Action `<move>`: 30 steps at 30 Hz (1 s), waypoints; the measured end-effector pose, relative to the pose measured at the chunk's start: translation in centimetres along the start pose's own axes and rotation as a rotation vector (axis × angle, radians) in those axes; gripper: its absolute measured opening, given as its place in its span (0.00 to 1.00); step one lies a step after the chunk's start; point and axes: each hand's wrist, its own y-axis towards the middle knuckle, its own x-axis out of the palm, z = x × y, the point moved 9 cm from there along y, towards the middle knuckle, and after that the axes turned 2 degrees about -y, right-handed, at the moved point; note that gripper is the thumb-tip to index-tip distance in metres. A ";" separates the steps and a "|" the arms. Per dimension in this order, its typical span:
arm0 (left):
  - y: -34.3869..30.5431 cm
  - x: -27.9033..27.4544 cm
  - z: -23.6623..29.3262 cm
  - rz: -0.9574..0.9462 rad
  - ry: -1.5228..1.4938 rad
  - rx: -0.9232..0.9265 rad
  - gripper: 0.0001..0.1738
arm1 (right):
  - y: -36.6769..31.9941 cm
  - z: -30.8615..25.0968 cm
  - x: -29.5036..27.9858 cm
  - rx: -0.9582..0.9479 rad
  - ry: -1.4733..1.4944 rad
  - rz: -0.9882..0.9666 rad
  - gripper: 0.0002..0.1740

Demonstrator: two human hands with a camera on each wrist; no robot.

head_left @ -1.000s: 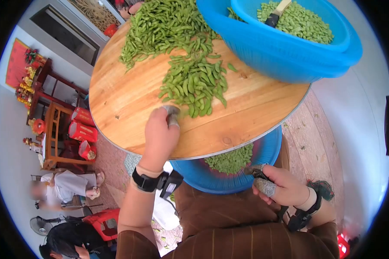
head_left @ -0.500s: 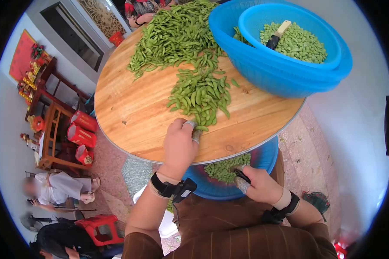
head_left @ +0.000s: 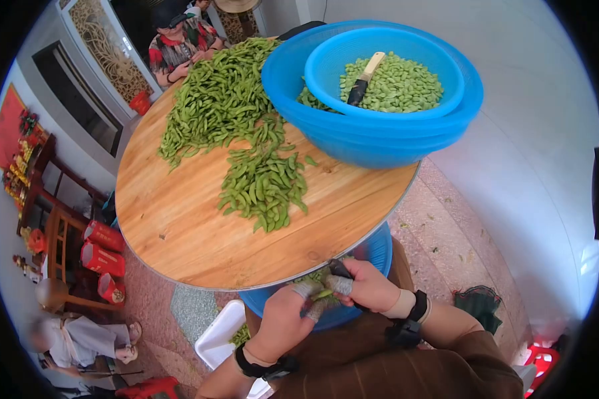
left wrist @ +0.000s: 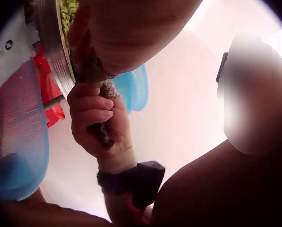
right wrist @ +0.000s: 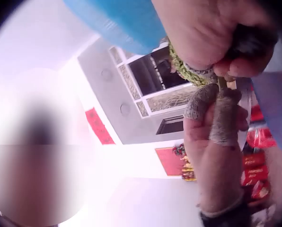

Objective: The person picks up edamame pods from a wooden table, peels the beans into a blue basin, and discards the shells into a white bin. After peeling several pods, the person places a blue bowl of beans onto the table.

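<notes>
My left hand [head_left: 287, 318], its thumb and fingertips wrapped in grey tape, pinches a green soybean pod [head_left: 323, 293]. My right hand [head_left: 377, 287] meets it at the pod and grips a slim dark tool [head_left: 340, 268], whose kind I cannot tell. In the left wrist view, the tool's dark end [left wrist: 103, 135] shows in the right palm. Both hands are just below the table's near edge, over a blue basin [head_left: 381, 247] that they partly cover. A small heap of pods [head_left: 263, 186] lies on the round wooden table [head_left: 180, 219].
A big pile of pods [head_left: 219, 93] covers the table's far side, where another person [head_left: 180, 50] sits. Stacked blue baskets [head_left: 379, 143] at the right hold shelled beans [head_left: 412, 83] and a cream-and-black tool [head_left: 366, 80]. A white tub [head_left: 213, 336] stands below left.
My left hand has left the near end of the small pod heap and come down to the right hand, now with a pod. The head view has shifted, showing more of the far side.
</notes>
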 end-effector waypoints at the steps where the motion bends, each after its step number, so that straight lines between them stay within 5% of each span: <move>1: -0.2 0.1 -0.3 0.000 -0.003 0.004 0.15 | -0.1 0.1 0.1 -0.001 -0.003 0.004 0.12; 3: -1.2 1.8 -3.6 -0.087 -0.213 -0.193 0.14 | -1.7 -4.6 0.7 -0.561 -0.567 0.160 0.12; 7: -2.2 5.0 -5.0 -0.284 -0.448 -0.130 0.10 | -1.8 -3.9 1.5 -0.501 -0.810 0.102 0.13; 9: -2.1 5.0 -5.2 -0.262 -0.811 -0.513 0.08 | -2.0 -4.3 1.1 -0.432 -0.728 0.121 0.11; 13: -1.6 3.4 -5.5 -0.109 -0.738 -0.386 0.09 | -2.2 -2.1 0.8 -0.128 -0.523 -0.010 0.10; 18: -1.7 4.0 -6.6 0.004 -0.709 -0.305 0.10 | -2.4 -2.0 1.3 -0.230 -0.571 -0.051 0.15; 21: -1.5 3.6 -6.1 -0.050 -0.588 -0.289 0.12 | -2.3 -2.4 1.3 -0.333 -0.653 -0.039 0.16; 23: -0.9 1.9 -3.4 -0.039 -0.128 -0.076 0.12 | -2.4 -2.7 1.2 -0.367 -0.582 -0.007 0.17; 24: -1.0 1.9 -3.2 -0.042 -0.130 -0.078 0.12 | -2.4 -2.6 1.0 -0.363 -0.580 -0.006 0.17; 27: -1.3 1.4 -1.5 0.007 0.218 0.120 0.10 | -1.9 -0.3 0.4 -0.126 -0.356 -0.117 0.22; 29: -1.9 4.2 -5.1 -0.239 -0.728 -0.307 0.08 | -2.8 2.2 1.6 0.214 0.257 -0.301 0.23; 30: -1.8 4.1 -5.2 -0.250 -0.717 -0.263 0.08 | -3.2 2.4 2.0 0.260 0.308 -0.319 0.24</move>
